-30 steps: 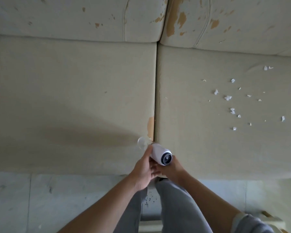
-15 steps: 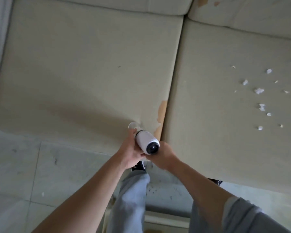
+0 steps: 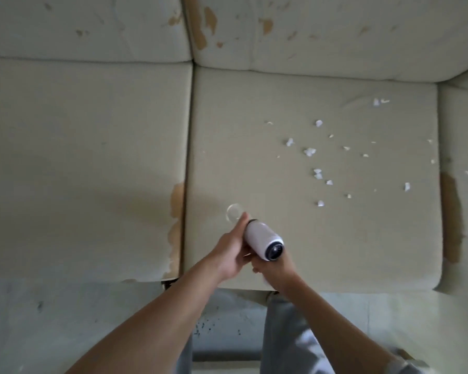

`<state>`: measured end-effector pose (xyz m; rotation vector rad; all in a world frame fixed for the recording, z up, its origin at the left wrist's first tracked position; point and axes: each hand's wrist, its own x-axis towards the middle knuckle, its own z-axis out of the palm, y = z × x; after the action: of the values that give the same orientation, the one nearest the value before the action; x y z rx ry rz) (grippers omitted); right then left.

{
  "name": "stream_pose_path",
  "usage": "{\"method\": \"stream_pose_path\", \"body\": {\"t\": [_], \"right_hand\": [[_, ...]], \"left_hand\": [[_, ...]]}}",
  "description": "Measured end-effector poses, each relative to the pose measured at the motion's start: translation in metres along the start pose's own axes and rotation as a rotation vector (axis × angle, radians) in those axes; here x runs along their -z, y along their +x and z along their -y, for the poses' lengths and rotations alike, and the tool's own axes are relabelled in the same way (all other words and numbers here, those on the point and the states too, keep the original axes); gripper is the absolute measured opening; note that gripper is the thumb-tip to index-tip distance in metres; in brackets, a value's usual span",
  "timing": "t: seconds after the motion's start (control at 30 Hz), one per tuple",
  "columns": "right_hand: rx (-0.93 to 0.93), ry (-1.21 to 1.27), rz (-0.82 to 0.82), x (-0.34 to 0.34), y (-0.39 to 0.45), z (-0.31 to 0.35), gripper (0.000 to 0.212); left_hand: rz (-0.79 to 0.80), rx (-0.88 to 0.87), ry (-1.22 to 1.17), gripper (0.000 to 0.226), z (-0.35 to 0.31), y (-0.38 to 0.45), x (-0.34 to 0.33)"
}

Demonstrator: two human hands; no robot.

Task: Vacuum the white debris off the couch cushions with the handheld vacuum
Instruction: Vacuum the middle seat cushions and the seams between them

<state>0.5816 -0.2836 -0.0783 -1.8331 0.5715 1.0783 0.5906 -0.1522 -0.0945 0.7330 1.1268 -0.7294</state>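
I hold a small white handheld vacuum with a clear front nozzle over the front of the right seat cushion. My left hand grips its left side, fingers reaching up toward the nozzle. My right hand holds it from beneath at the rear, mostly hidden by the body. Several bits of white debris lie scattered on the right cushion, up and to the right of the nozzle, apart from it.
The left seat cushion shows no debris. Worn brown patches mark the seam, the right edge and the back cushions. Pale tiled floor lies in front; my legs stand close to the couch.
The view swung left and then back right. The vacuum and both hands moved from over the seam between the cushions to over the right cushion, nearer the debris.
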Motion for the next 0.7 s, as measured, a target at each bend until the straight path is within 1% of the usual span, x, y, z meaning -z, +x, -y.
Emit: {"method": "stream_pose_path", "body": {"t": [0.1,0.17,0.2,0.27,0.37,0.47,0.57,0.7], "right_hand": [[-0.039,0.043,-0.123,0.070,0.004,-0.017,0.020],[-0.055,0.075,-0.174,0.107,0.004,-0.025,0.013],[-0.056,0.092,-0.187,0.125,0.005,-0.029,0.012],[-0.066,0.093,-0.207,0.151,0.010,-0.036,0.019],[-0.072,0.062,-0.228,0.184,0.024,-0.049,0.011],[-0.043,0.066,-0.239,0.201,0.036,-0.054,0.003],[-0.022,0.036,-0.208,0.204,0.041,-0.059,0.007],[-0.026,0.051,-0.228,0.195,0.041,-0.069,0.016]], "left_hand": [[0.044,0.063,0.103,0.070,0.012,0.028,-0.077],[0.074,0.090,0.150,0.069,0.022,0.044,-0.117],[0.079,0.099,0.183,0.068,0.028,0.051,-0.136],[0.083,0.114,0.243,0.066,0.037,0.062,-0.164],[0.057,0.106,0.283,0.061,0.046,0.073,-0.201],[0.046,0.073,0.288,0.055,0.051,0.081,-0.216],[0.038,0.056,0.300,0.052,0.056,0.088,-0.214],[0.038,0.060,0.300,0.058,0.059,0.089,-0.210]]}}
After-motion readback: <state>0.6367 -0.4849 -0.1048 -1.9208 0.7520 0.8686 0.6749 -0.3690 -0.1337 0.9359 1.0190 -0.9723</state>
